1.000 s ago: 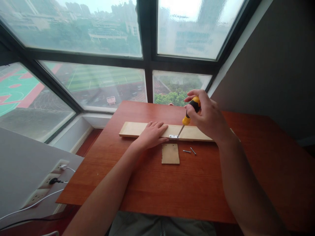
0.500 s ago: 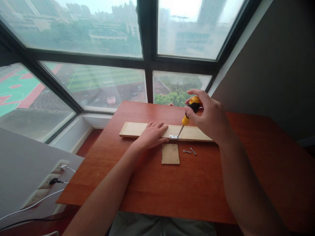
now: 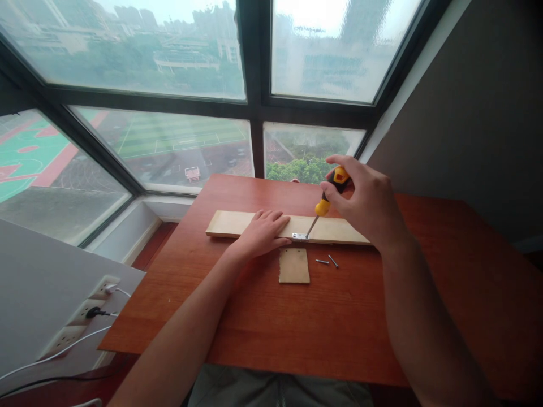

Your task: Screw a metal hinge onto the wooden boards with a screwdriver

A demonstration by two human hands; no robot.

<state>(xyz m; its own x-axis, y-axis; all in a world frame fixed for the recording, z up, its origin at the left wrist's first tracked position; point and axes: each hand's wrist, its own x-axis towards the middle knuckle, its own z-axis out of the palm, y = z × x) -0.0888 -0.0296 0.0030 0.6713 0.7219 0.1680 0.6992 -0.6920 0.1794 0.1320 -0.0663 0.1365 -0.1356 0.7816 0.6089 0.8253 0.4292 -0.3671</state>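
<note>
A long pale wooden board (image 3: 231, 224) lies across the red-brown table (image 3: 322, 316). My left hand (image 3: 263, 232) rests flat on the board, fingers stretched out, just left of a small metal hinge (image 3: 300, 236). My right hand (image 3: 367, 200) is closed round the yellow and black handle of a screwdriver (image 3: 326, 200), whose tip stands on the hinge. A small square wooden piece (image 3: 294, 265) lies just in front of the hinge. Two loose screws (image 3: 327, 261) lie on the table to its right.
Large windows rise behind the table's far edge. A grey wall stands at the right. At the lower left a white power strip (image 3: 80, 316) with plugged cables sits on a grey ledge beside the table's left edge.
My right hand has shifted its fingers round the screwdriver handle, which has turned a little. The left hand and the board have stayed put.
</note>
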